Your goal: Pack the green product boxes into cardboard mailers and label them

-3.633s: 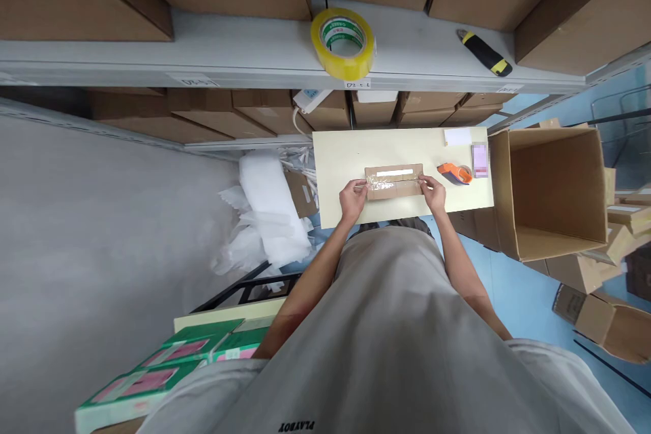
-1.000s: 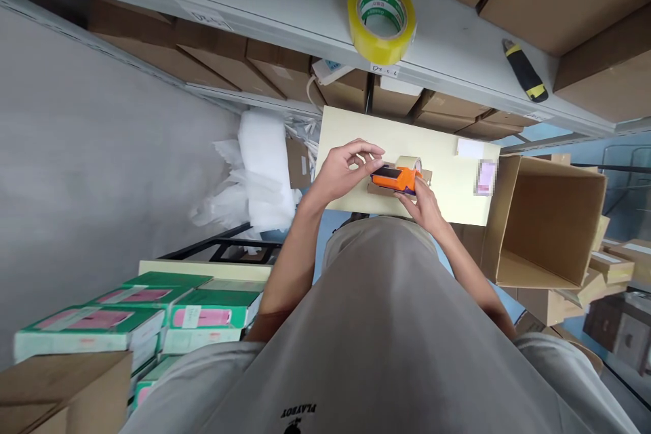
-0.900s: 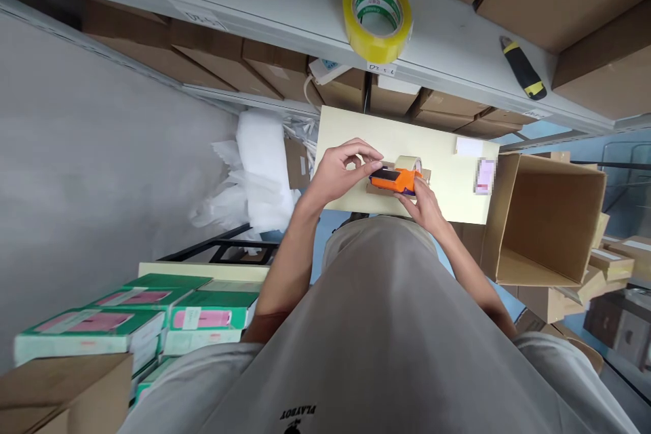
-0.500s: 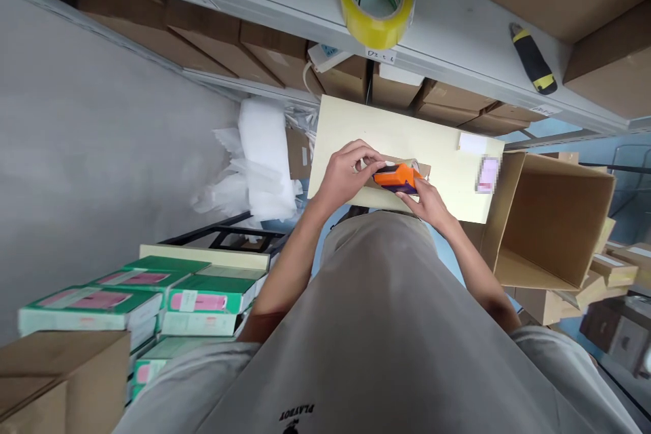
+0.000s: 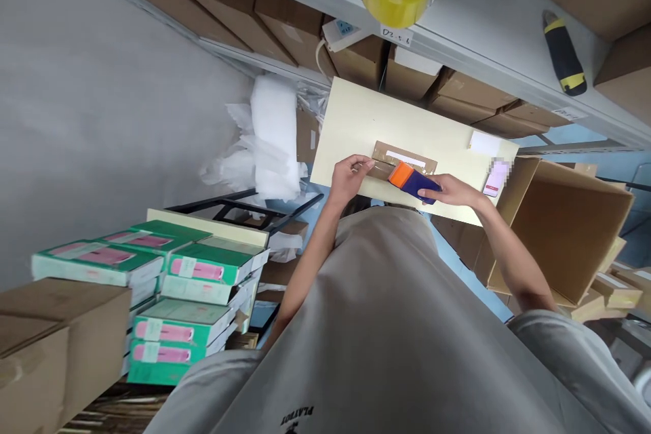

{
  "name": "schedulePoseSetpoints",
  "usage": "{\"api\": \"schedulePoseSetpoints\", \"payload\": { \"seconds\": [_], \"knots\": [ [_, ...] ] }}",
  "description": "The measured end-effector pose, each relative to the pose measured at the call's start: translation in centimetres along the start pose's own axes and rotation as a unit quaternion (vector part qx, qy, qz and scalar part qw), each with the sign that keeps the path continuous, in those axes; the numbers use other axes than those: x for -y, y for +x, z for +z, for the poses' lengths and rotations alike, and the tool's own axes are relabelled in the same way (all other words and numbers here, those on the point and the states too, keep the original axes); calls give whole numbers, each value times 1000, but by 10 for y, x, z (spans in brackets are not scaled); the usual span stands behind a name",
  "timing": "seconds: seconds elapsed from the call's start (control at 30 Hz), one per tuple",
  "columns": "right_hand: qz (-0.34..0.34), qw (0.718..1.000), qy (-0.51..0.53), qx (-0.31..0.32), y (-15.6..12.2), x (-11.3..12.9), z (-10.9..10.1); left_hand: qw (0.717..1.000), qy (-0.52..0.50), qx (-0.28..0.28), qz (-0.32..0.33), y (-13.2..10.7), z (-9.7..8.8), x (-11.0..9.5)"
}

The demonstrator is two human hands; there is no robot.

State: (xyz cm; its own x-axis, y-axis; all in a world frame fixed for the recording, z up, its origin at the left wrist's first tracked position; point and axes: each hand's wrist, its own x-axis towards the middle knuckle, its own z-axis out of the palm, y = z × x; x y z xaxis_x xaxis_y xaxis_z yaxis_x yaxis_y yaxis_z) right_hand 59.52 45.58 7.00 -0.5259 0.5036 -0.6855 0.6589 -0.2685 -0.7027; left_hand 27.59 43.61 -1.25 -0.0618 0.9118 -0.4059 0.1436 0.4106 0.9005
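At mid-frame, the right hand (image 5: 450, 190) has swung its gripped dispenser (image 5: 416, 184) away from the left hand (image 5: 350, 177) — which pinches tape (image 5: 382, 165), apparently strung over the carton (image 5: 382, 151).

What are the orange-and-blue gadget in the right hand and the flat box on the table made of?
The gadget: probably smooth plastic, judging by its solid, even colors. The box: apparently cardboard, from its matte brown surface; glossy streaks suggest clear tape.
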Motion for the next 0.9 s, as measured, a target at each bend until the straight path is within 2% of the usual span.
{"api": "schedulePoseSetpoints", "payload": {
  "seconds": [0.13, 0.27, 0.33, 0.5, 0.73, 0.9],
  "knots": [
    [19, 995, 55, 75, 15, 10, -19, 996, -58, -7, -62, 3, 3, 10],
    [33, 994, 40, 102, 23, 13, -30, 988, -116, -32, -91, 9, -1, 19],
    [46, 993, 36, 100, 24, 12, -33, 986, -129, -46, -98, 13, -5, 23],
    [58, 993, 32, 95, 29, 9, -37, 986, -127, -40, -105, 21, -6, 31],
    [77, 993, -38, 76, 59, 2, -38, 981, -120, -50, -146, 41, 2, 47],
    [83, 992, -65, 65, 70, 6, -38, 980, -108, -53, -160, 51, 1, 60]
  ]
}}
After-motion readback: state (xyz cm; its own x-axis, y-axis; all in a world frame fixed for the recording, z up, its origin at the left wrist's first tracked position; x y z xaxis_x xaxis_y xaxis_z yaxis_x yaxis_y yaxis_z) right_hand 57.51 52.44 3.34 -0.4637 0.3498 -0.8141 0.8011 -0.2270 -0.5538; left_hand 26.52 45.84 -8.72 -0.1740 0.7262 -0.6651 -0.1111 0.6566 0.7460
